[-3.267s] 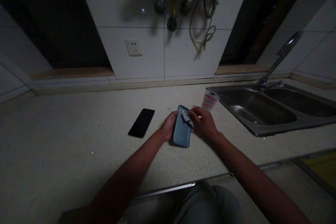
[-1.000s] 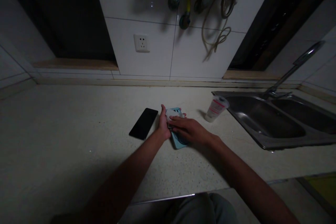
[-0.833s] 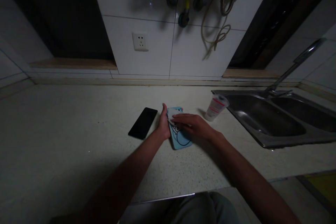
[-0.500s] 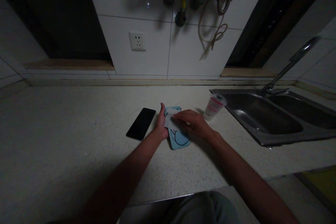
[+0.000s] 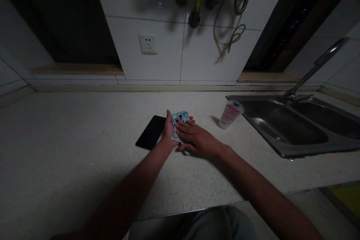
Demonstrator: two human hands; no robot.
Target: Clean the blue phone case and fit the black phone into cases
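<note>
A light blue phone case [image 5: 182, 116] lies on the pale countertop [image 5: 84, 150], mostly covered by my hands. My left hand [image 5: 169, 130] grips the case's left edge, thumb up along its side. My right hand [image 5: 197, 140] lies over the case with its fingers close together, pressing a small white wipe [image 5: 175, 134] onto it. Only the top end of the case and a sliver of the wipe show. A black phone [image 5: 150, 137] rests face up just left of my left hand.
A clear plastic cup with a red label [image 5: 229, 114] stands to the right, beside a steel double sink [image 5: 281, 125] with a tap [image 5: 317, 63]. A wall socket [image 5: 148, 44] and hanging hoses [image 5: 225, 3] are behind. The counter's front edge is near my lap.
The case was turned over since the earliest frame, showing a drawn design. My right hand has slid the wipe down and left across it, now covering most of the case.
</note>
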